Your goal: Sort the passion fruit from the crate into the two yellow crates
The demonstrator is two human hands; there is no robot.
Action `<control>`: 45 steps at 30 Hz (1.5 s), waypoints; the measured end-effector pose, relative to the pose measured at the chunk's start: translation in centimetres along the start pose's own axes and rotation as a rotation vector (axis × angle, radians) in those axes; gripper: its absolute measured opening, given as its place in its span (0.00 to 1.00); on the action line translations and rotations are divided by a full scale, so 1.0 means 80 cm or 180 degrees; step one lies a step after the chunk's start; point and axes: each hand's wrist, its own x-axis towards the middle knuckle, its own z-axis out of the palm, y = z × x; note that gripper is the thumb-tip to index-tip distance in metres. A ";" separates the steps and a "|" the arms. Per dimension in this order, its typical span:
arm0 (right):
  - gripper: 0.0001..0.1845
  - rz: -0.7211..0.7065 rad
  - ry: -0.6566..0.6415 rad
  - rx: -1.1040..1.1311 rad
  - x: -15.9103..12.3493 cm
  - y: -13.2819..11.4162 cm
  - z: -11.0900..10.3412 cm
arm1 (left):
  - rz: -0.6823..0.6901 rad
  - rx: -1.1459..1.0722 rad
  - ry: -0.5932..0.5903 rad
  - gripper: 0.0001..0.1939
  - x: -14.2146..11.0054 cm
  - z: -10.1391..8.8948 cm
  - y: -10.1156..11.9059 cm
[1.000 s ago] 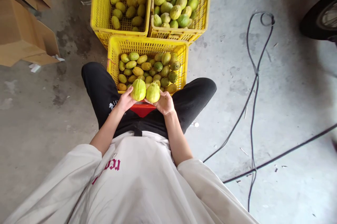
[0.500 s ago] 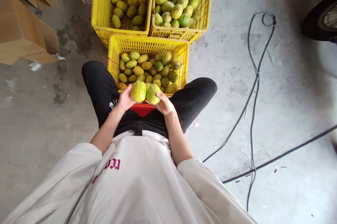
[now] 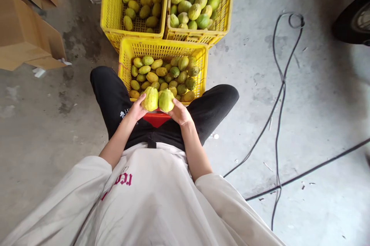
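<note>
My left hand (image 3: 138,110) is closed round the side of a ribbed yellow-green papaya (image 3: 150,99). A second papaya (image 3: 166,100), paler green with a bumpy end, is in my right hand (image 3: 179,112), its thumb pressed on the side. The two fruits are side by side between my knees, very close together. Just beyond them stands a yellow plastic crate (image 3: 163,42) with many smaller green and yellow papayas (image 3: 161,71) in it. Part of something red (image 3: 157,120) shows below my hands; the rest is hidden.
Two more yellow crates stand behind: the left crate (image 3: 111,7) holds several papayas, the right crate (image 3: 229,3) many. Cardboard boxes (image 3: 29,34) lie at far left. A black cable (image 3: 279,122) loops over the concrete floor at right, below a wheel (image 3: 352,22).
Both papayas have been turned in my hands, showing different sides. My hands stay in nearly the same place, and the crates look unchanged.
</note>
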 end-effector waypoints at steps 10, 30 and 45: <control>0.24 -0.0009 0.0338 0.0078 0.002 0.005 -0.010 | -0.0106 -0.0098 0.0061 0.21 -0.010 0.010 0.007; 0.29 -0.0118 -0.0111 -0.0301 0.003 0.005 -0.005 | 0.0417 0.0717 -0.0480 0.39 0.011 -0.025 -0.007; 0.28 -0.0057 0.0364 0.0014 -0.002 0.002 -0.001 | 0.0033 0.0420 -0.0195 0.33 0.006 -0.010 -0.001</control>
